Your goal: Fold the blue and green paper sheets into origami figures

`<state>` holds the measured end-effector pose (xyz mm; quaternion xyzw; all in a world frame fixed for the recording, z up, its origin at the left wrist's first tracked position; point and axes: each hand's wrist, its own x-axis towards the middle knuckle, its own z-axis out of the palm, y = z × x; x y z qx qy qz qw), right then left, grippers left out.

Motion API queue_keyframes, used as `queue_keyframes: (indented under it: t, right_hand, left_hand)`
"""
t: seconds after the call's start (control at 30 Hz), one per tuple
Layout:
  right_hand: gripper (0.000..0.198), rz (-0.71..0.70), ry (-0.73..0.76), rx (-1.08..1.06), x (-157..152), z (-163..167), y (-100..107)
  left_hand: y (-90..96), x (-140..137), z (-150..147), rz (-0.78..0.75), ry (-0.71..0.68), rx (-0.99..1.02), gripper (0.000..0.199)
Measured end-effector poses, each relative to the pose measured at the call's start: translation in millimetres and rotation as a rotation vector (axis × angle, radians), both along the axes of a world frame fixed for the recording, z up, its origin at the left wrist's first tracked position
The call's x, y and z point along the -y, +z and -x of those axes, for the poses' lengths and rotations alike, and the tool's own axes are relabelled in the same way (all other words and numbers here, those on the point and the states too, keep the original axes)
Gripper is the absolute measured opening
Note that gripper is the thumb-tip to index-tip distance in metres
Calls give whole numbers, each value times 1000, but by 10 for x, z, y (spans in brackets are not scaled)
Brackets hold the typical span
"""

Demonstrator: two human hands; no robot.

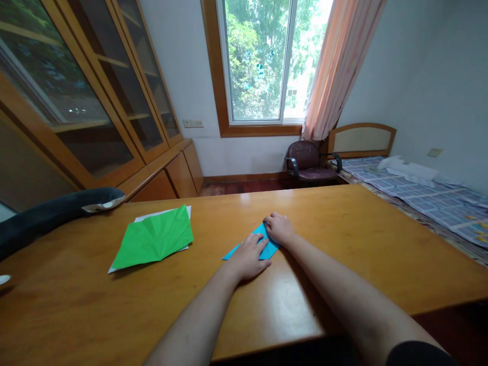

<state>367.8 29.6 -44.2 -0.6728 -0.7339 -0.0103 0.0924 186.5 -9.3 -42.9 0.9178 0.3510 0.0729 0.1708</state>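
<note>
A folded sheet of blue paper (271,249) lies on the wooden table (324,223) in front of me. Across its left part rests my left hand (249,258), palm down with the fingers stretched out and the thumb apart, covering some of the sheet. At the paper's upper right edge is my right hand (279,229), its fingers bent and closed on the fold there. The exact grip of those fingertips is partly hidden. A sharp blue corner sticks out to the left of my left hand.
To the left lies a creased green sheet (156,239) on top of white paper (189,211). A dark curved object (57,211) sits at the table's far left. Beyond the table are a glass-door cabinet (141,168), an office chair (305,157) and a bed (412,193).
</note>
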Motion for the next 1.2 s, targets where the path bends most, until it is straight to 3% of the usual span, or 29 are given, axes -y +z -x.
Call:
queue_keyframes:
  t: [0.27, 0.43, 0.53, 0.77, 1.0, 1.2]
  right_hand:
    - [31, -31, -2, -6, 2, -8, -52]
    - [27, -136, 13, 0, 32, -12, -59]
    - [21, -164, 127, 2, 95, -32, -50]
    - [21, -126, 373, -155, 372, -163, -118]
    - [35, -86, 363, -174, 521, -245, -240]
    - [39, 6, 291, -147, 549, -215, -190]
  left_hand:
    - [25, -56, 120, 118, -100, -96, 74]
    - [147, -63, 141, 22, -173, -22, 34]
    - [192, -40, 117, -88, -160, -34, 27]
    - [71, -93, 70, -151, -64, -47, 26]
    - [-38, -125, 48, -68, 2, -30, 36]
    - [-42, -136, 85, -35, -10, -53, 43]
